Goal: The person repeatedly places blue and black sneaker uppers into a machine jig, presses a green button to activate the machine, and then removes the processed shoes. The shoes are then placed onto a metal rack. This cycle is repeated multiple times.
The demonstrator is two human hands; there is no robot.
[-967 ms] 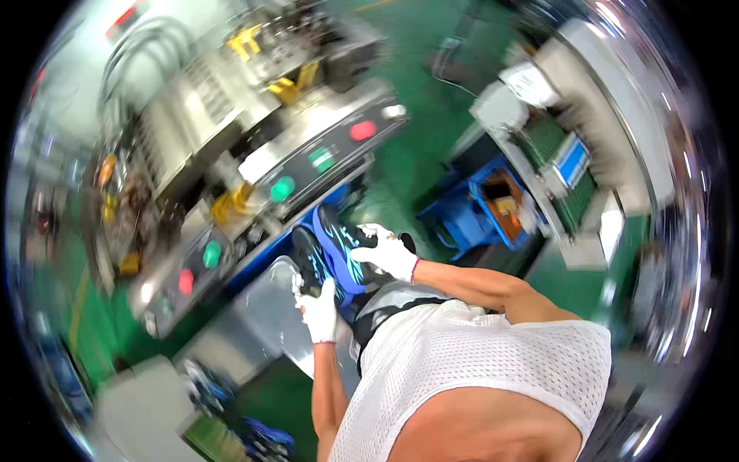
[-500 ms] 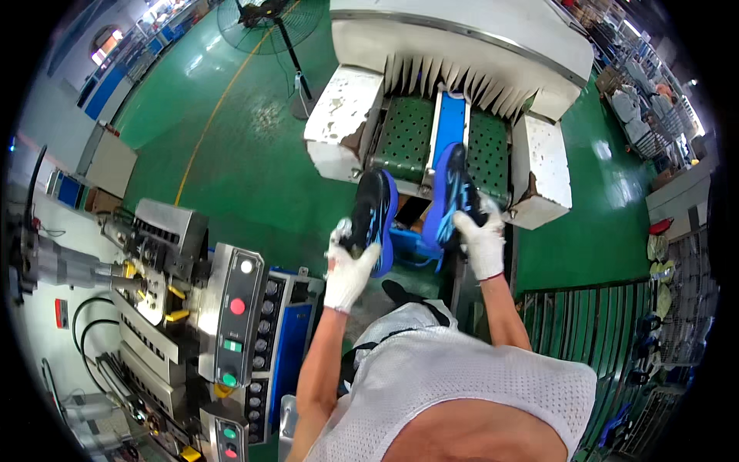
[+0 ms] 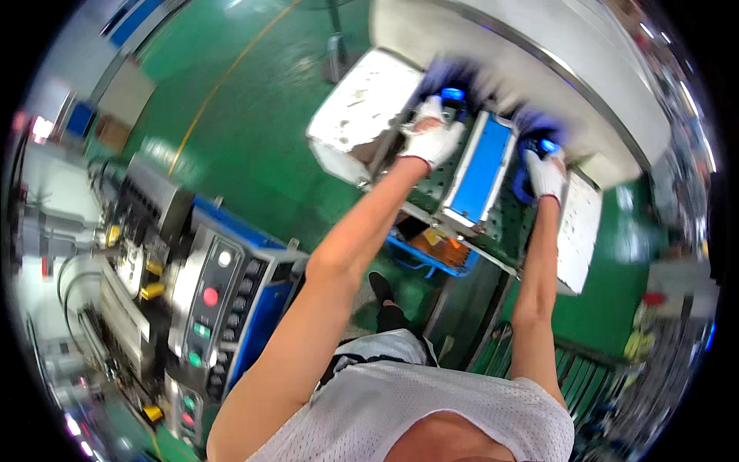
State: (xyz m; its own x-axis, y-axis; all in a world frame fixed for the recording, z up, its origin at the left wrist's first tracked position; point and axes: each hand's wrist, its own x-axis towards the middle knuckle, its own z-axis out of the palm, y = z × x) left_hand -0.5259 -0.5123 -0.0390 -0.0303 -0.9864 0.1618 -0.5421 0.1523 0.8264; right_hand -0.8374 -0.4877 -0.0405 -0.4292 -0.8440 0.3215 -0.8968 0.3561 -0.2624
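Note:
Both my arms reach forward into the mouth of a white machine (image 3: 531, 50) with a strip curtain. My left hand (image 3: 433, 142), in a white glove, grips the heel end of a black-and-blue sports shoe (image 3: 454, 95) on the left side of the belt. On the right side, my gloved right hand (image 3: 547, 175) is closed on the matching shoe (image 3: 523, 182). A blue centre strip (image 3: 486, 165) runs between the two shoes. Their front parts are blurred and partly hidden at the curtain, where bluish light shows.
White side housings (image 3: 362, 108) with chipped paint flank the belt. Under its front edge hangs a blue bin (image 3: 435, 252) with loose items. At my left stands a machine with a button panel (image 3: 212, 296). A green slatted rack (image 3: 573, 373) is at the right.
Both hands have moved forward with the shoes, from in front of the belt to the curtain. The view has turned and come closer to the machine.

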